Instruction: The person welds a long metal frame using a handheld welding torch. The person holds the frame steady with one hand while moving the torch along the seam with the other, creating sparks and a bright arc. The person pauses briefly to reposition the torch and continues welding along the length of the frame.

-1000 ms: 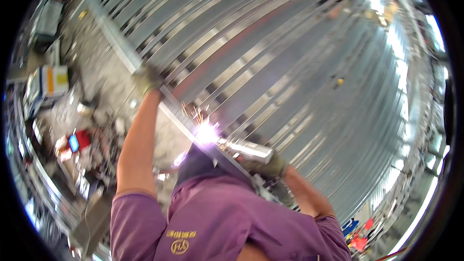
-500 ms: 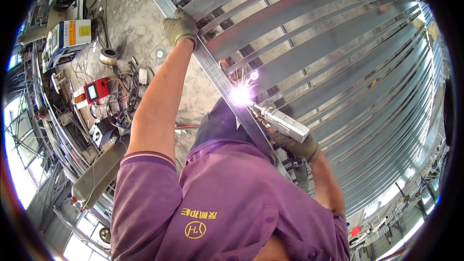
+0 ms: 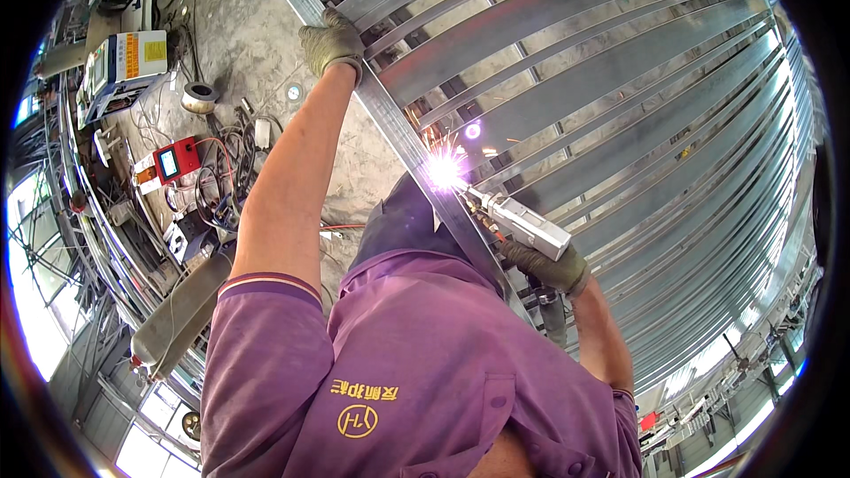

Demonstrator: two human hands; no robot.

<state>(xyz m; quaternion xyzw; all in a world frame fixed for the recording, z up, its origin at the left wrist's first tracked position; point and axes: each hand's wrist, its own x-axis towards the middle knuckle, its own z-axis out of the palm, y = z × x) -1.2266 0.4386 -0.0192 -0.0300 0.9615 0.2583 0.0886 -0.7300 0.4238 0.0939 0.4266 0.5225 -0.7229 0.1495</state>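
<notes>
My left hand point(image 3: 334, 44), in a grey-green work glove, is closed over the long metal rail point(image 3: 387, 120) along the edge of a slatted steel panel point(image 3: 567, 115). Lower right, my gloved right hand point(image 3: 551, 267) grips a silver handheld welding gun point(image 3: 529, 227); the gun's body partly hides my fingers. Its nozzle points up and left at the rail, where the slat ends meet it. A bright white-violet glare point(image 3: 444, 170) with flying sparks hides the joint at the tip.
On the concrete floor at left lie tangled cables point(image 3: 217, 190), a red box with a screen point(image 3: 177, 160) and a round metal ring point(image 3: 200, 97). Beyond stand a white-and-blue machine point(image 3: 137, 60) and a grey gas cylinder point(image 3: 181, 314). Steel slats fill the right side.
The glare and the gun have shifted very slightly up and right along the joint, with sparks spraying differently. My left hand keeps its hold on the rail.
</notes>
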